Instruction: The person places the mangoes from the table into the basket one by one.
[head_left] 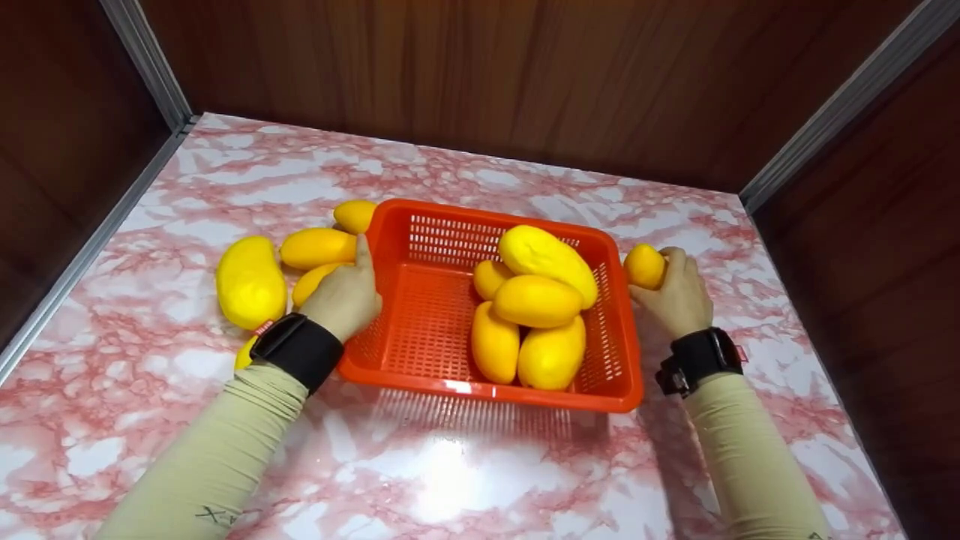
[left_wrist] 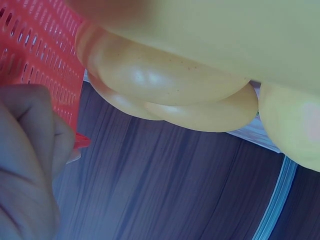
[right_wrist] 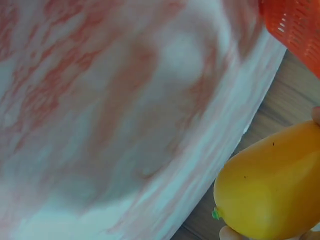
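An orange-red plastic basket point(head_left: 427, 322) with slotted walls stands mid-table. Several yellow mangoes lie heaped in its right half, a pale, lumpy mango point(head_left: 547, 262) at the back and an orange-yellow mango point(head_left: 538, 301) on top. My left hand point(head_left: 346, 296) grips the basket's left rim, its fingers curled at the wall in the left wrist view. Beyond the right rim, my right hand point(head_left: 682, 300) holds another mango point(head_left: 645, 266) between thumb and fingers. In the right wrist view that mango point(right_wrist: 270, 185) shows a small green stem tip; most of the hand is out of sight.
Left of the basket lie several more mangoes, among them a large yellow mango point(head_left: 251, 283) and a smaller mango point(head_left: 319, 248). The left forearm partly covers one. Dark wood panels point(head_left: 465, 75) with metal edging enclose the pink-and-white marbled table point(head_left: 262, 165) at the back and sides.
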